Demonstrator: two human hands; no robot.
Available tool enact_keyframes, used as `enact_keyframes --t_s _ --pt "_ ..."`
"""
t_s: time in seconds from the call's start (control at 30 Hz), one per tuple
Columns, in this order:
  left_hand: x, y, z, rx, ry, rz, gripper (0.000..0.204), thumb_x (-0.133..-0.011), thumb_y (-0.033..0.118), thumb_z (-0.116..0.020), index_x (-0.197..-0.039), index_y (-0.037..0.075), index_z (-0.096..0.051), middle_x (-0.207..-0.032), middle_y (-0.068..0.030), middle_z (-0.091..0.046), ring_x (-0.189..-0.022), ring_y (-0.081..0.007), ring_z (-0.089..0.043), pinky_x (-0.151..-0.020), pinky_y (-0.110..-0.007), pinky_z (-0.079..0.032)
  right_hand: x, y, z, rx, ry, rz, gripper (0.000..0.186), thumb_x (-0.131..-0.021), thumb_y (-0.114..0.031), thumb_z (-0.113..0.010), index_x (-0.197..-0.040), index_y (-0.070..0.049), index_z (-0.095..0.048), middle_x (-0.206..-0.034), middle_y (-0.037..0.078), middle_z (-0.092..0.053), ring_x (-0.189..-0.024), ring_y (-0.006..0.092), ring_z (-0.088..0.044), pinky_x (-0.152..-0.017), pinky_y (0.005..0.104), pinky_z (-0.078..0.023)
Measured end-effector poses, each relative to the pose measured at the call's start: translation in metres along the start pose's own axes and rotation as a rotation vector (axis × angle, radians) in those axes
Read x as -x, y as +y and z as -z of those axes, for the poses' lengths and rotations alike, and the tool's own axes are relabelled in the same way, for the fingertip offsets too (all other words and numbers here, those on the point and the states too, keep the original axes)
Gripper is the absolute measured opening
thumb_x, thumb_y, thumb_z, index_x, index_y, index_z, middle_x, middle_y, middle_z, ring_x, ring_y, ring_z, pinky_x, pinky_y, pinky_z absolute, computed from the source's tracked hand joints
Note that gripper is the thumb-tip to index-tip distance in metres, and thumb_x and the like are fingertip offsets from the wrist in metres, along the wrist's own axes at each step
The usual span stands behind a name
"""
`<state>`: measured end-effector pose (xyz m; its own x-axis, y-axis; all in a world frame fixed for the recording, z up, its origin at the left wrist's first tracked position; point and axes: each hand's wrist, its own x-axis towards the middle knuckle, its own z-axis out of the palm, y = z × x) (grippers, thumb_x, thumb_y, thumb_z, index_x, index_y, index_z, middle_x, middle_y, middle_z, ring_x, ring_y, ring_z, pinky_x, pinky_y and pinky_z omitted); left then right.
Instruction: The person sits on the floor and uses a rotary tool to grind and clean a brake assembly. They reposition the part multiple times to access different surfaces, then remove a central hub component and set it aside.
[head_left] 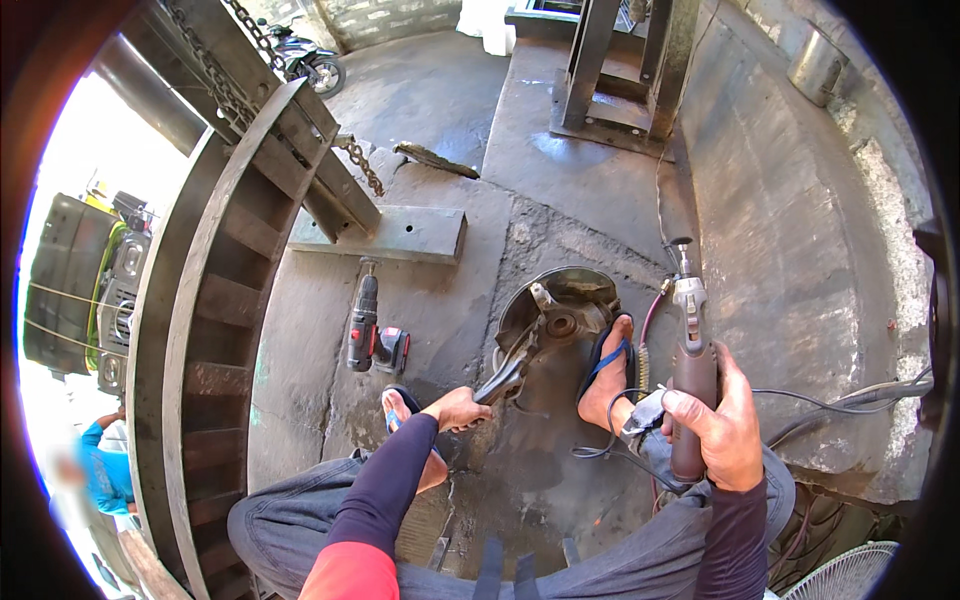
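My left hand [462,410] is closed round a dark metal arm [505,375] reaching from a rounded metal hub assembly [562,327], which rests on the concrete floor between my sandalled feet. My right hand [722,420] grips the brown, silver-nosed power tool [694,360], held upright in the picture, with a small disc at its tip. A cable runs from this area to the right. A cordless drill [362,330] lies on the floor left of the hub, its tip near a steel foot plate.
Tall steel ramps [225,330] with chains stand at left, beside a drilled steel base [390,232]. A steel post [610,110] stands ahead, a concrete ledge [790,260] at right. A person [105,460] in blue is far left. A motorbike [320,72] and fan [840,570] show.
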<state>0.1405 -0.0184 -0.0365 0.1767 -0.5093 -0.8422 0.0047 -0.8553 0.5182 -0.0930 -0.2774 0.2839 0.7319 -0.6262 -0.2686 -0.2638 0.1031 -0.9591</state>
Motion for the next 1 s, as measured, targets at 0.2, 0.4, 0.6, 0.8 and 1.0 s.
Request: enact_keyframes --t_s 0.2,0.4,0.6,0.8,1.0 --pt "0.024 0.031 0.013 -0.464 0.158 -0.260 0.046 -0.085 0.044 -0.081 -0.086 -0.001 -0.076 -0.065 -0.0145 -0.067 -0.056 -0.0255 -0.067 -0.054 -0.039 -0.052 0.015 -0.018 0.003 -0.136 0.028 0.028 0.056 -0.084 -0.017 -0.081 -0.128 0.000 -0.051 -0.092 0.008 -0.063 -0.065 0.0145 -0.065 -0.058 0.0291 -0.055" --pt "0.087 0.128 0.039 -0.359 0.138 0.010 0.045 -0.086 0.036 -0.084 -0.062 0.001 -0.067 -0.054 -0.0052 -0.060 -0.045 -0.0162 -0.058 -0.045 -0.034 -0.044 0.023 -0.025 0.013 -0.096 0.057 0.062 0.050 -0.090 -0.008 -0.076 -0.131 0.005 -0.050 -0.091 0.007 -0.064 -0.077 0.0131 -0.066 -0.071 0.0300 -0.055" --pt "0.128 0.208 0.041 -0.466 0.195 0.121 0.043 -0.085 0.034 -0.087 -0.066 0.001 -0.067 -0.058 -0.0056 -0.061 -0.048 -0.0171 -0.057 -0.046 -0.036 -0.049 0.030 -0.019 0.031 -0.184 0.069 0.140 0.057 -0.088 -0.008 -0.077 -0.136 0.005 -0.050 -0.100 0.010 -0.065 -0.079 0.0156 -0.066 -0.077 0.0316 -0.054" --pt "0.149 0.225 0.039 -1.114 0.412 -0.004 0.040 -0.083 0.039 -0.080 -0.089 -0.001 -0.078 -0.082 -0.0198 -0.076 -0.073 -0.0356 -0.075 -0.068 -0.047 -0.060 0.028 -0.008 0.050 -0.113 0.133 0.200 0.061 -0.085 -0.014 -0.080 -0.136 0.006 -0.052 -0.105 0.010 -0.065 -0.088 0.0183 -0.065 -0.084 0.0339 -0.054" --pt "0.157 0.172 0.017 -1.304 0.549 -0.210 0.017 -0.084 0.017 -0.066 -0.089 0.004 -0.075 -0.085 -0.0205 -0.076 -0.079 -0.0386 -0.076 -0.070 -0.050 -0.059 0.030 0.007 0.067 -0.093 0.168 0.193 0.056 -0.086 -0.014 -0.079 -0.133 0.005 -0.053 -0.102 0.009 -0.065 -0.082 0.0165 -0.064 -0.077 0.0326 -0.054"
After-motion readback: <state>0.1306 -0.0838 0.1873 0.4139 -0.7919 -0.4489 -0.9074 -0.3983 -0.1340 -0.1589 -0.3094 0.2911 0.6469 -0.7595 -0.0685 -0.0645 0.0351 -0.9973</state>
